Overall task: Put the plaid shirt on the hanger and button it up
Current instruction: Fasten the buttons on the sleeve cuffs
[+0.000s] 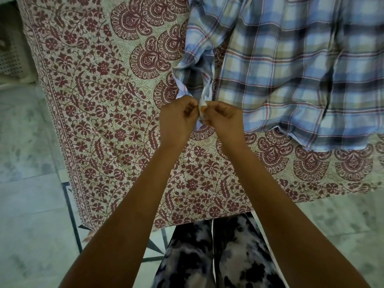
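The plaid shirt (291,69), blue, cream and dark checks with thin red lines, lies spread over the patterned cloth at the upper right. One sleeve (199,59) runs down toward me, its cuff bunched between my hands. My left hand (178,121) and my right hand (223,119) both pinch the cuff's pale edge, fingers curled, knuckles almost touching. Whether a button sits between the fingertips is hidden. No hanger shows in the head view.
A cream cloth with maroon floral and paisley print (108,113) covers the table or bed. A white perforated basket (12,57) stands at the far left. Pale marble floor (29,204) lies left and right. My patterned trousers (207,256) are below.
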